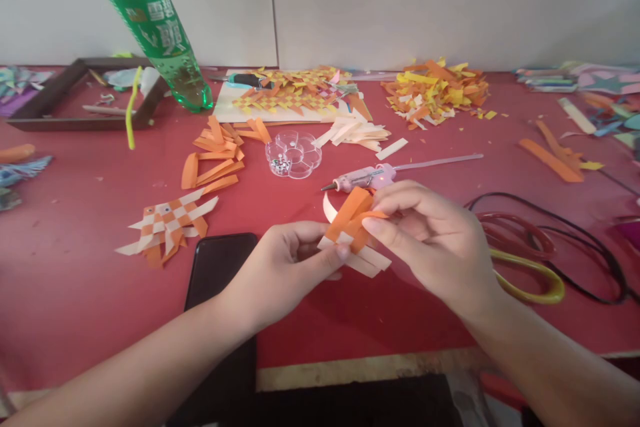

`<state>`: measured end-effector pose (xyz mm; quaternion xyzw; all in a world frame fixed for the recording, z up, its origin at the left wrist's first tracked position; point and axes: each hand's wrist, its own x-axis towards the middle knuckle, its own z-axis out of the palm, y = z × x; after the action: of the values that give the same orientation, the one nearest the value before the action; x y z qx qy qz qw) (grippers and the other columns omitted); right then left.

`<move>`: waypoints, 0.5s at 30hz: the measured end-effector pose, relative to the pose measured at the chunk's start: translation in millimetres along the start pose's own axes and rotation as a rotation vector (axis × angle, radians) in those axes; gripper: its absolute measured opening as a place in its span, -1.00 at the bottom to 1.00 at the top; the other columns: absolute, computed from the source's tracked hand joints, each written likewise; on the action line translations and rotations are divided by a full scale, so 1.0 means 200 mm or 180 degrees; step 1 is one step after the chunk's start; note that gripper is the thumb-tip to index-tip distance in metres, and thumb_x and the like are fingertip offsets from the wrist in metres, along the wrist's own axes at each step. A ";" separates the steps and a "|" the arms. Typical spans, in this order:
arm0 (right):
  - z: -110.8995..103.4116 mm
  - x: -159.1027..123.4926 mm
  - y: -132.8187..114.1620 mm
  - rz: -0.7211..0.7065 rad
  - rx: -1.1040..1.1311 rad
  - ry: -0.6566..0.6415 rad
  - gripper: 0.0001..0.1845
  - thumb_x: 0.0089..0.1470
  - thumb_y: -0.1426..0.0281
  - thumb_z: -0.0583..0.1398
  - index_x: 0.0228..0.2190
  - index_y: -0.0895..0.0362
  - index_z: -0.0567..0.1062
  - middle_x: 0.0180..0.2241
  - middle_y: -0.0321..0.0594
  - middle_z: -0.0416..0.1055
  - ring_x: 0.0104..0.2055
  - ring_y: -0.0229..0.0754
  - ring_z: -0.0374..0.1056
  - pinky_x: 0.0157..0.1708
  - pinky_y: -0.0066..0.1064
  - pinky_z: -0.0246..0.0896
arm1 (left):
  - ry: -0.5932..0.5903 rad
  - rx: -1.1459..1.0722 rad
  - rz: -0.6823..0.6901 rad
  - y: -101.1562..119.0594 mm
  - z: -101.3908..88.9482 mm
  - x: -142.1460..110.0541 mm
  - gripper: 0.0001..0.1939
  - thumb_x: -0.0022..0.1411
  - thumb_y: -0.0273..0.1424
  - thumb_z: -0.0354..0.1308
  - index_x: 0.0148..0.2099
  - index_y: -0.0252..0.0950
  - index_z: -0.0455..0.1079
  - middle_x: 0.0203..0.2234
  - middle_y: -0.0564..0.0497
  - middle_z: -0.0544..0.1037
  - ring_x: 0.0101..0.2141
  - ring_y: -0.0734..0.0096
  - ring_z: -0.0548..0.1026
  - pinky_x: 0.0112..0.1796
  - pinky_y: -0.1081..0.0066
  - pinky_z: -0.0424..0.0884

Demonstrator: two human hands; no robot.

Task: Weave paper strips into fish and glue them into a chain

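Between my hands, over the front of the red table, is a small weave of orange and cream paper strips, its loose ends sticking out on several sides. My left hand grips the weave's left edge, thumb on top and the other fingers partly hidden behind. My right hand pinches an orange strip at the right side of the weave. Just behind the hands lies a pink glue gun with a clear stick in its rear. A woven paper fish rests to the left.
A phone lies under my left forearm. Orange strips, a clear flower-shaped tray and cream strips sit further back. A green bottle stands by a dark frame. Scissors and a black cable lie at right.
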<state>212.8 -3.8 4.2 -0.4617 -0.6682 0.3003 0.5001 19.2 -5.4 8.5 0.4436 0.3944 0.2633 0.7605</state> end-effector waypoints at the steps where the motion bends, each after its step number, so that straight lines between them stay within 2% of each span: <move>1: 0.00 0.00 0.00 -0.0159 -0.0223 0.0025 -0.90 0.09 0.48 0.27 -0.38 0.03 0.49 -0.27 -0.26 0.41 -0.17 -0.18 0.45 -0.20 -0.31 0.47 | -0.0014 -0.0058 -0.0001 0.00 0.00 0.00 -0.75 0.31 -0.26 0.19 -0.03 -0.20 0.58 -0.22 -0.02 0.70 -0.16 0.36 0.62 -0.14 0.46 0.49; 5: -0.02 -0.01 0.01 -0.1038 -0.1423 0.0160 -0.84 0.05 0.52 0.29 -0.34 0.00 0.53 -0.12 -0.14 0.35 -0.05 -0.05 0.39 -0.08 -0.14 0.39 | -0.0053 -0.0418 0.0072 -0.01 0.00 0.00 -0.76 0.35 -0.28 0.13 -0.11 -0.17 0.62 -0.26 0.01 0.70 -0.23 0.42 0.63 -0.19 0.51 0.51; 7: -0.03 -0.02 -0.01 -0.1565 -0.2045 0.0207 -0.83 0.01 0.49 0.32 -0.34 -0.02 0.54 -0.09 -0.11 0.35 -0.03 0.03 0.34 -0.05 -0.06 0.33 | 0.0079 -0.0551 0.0057 -0.02 0.00 0.01 -0.78 0.33 -0.29 0.15 -0.15 -0.18 0.63 -0.28 0.00 0.69 -0.25 0.42 0.62 -0.23 0.52 0.53; 9: -0.03 -0.03 -0.03 -0.1909 -0.2424 0.0206 -0.82 -0.02 0.47 0.35 -0.34 -0.05 0.56 -0.10 -0.12 0.40 -0.05 0.04 0.32 -0.07 -0.04 0.30 | 0.0204 -0.0662 0.0027 -0.03 0.00 0.01 -0.79 0.31 -0.30 0.18 -0.17 -0.21 0.63 -0.28 -0.02 0.69 -0.25 0.40 0.61 -0.25 0.51 0.54; 11: -0.03 -0.04 -0.04 -0.1982 -0.2430 0.0005 -0.82 -0.01 0.47 0.35 -0.35 -0.06 0.56 -0.16 -0.21 0.49 -0.11 -0.01 0.34 -0.14 -0.10 0.29 | 0.0234 -0.0767 -0.0005 -0.03 0.00 0.02 -0.79 0.31 -0.29 0.18 -0.18 -0.23 0.63 -0.28 -0.03 0.68 -0.25 0.38 0.60 -0.29 0.51 0.55; 15: -0.01 -0.05 -0.05 -0.1847 -0.2127 -0.0452 -0.84 0.07 0.50 0.30 -0.35 -0.04 0.55 -0.26 -0.38 0.60 -0.16 -0.11 0.42 -0.18 -0.16 0.25 | 0.0242 -0.0881 -0.0035 -0.01 0.00 0.02 -0.77 0.31 -0.27 0.18 -0.20 -0.25 0.63 -0.34 -0.04 0.66 -0.29 0.38 0.60 -0.39 0.54 0.53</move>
<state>213.1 -16.1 9.3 -0.3696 -0.8631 -0.0537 0.3400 21.5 -3.7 4.7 0.3221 0.3852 0.3275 0.8004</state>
